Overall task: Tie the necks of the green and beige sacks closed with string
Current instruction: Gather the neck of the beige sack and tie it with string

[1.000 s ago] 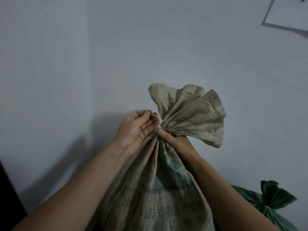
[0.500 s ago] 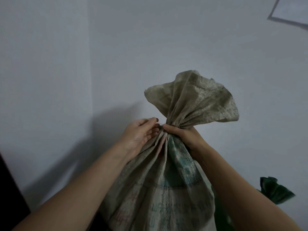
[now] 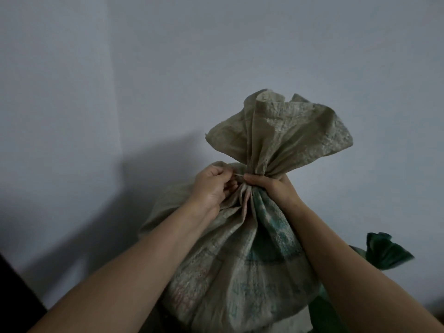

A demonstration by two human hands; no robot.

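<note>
The beige woven sack (image 3: 242, 255) stands in front of me, its neck gathered and its top flaring out above. My right hand (image 3: 271, 188) grips the gathered neck from the right. My left hand (image 3: 213, 188) is at the left of the neck, fingers curled, pinching a thin pale string (image 3: 238, 174) that runs to the neck. The green sack (image 3: 384, 253) shows at the lower right, its bunched top sticking out behind my right forearm; most of it is hidden.
Pale walls meet in a corner (image 3: 115, 116) to the left behind the sack. A dark edge (image 3: 14, 292) cuts in at the lower left.
The sack's flared top has turned more upright and moved right. My left hand has curled from open fingers into a pinch on the string. My right hand keeps its grip on the neck.
</note>
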